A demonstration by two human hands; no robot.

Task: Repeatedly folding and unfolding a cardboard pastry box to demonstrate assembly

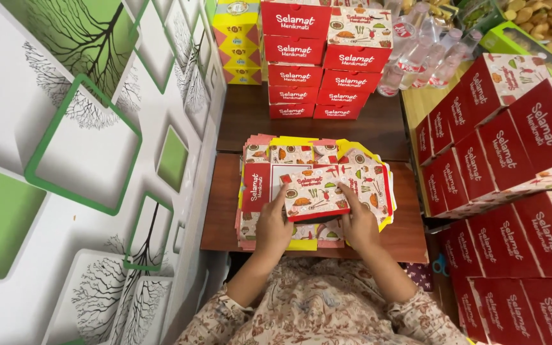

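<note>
Apparently mid-fold, the left hand (pixel 275 225) and right hand (pixel 358 223) pinch a half-formed red-and-white printed cardboard box (pixel 314 195) at nine and three o'clock atop flat carton blanks (pixel 260 185) on the brown wooden surface (pixel 222 217); closing its flaps seems next.

box in hands (pixel 314 195): red edges, white top with small food drawings
flat carton pile (pixel 260 185): red, yellow, pink edges
far stack (pixel 321 61): red, white lettering
wall, left (pixel 84 140): white, green frames, tree motifs
sleeves (pixel 314 306): beige floral print
</note>
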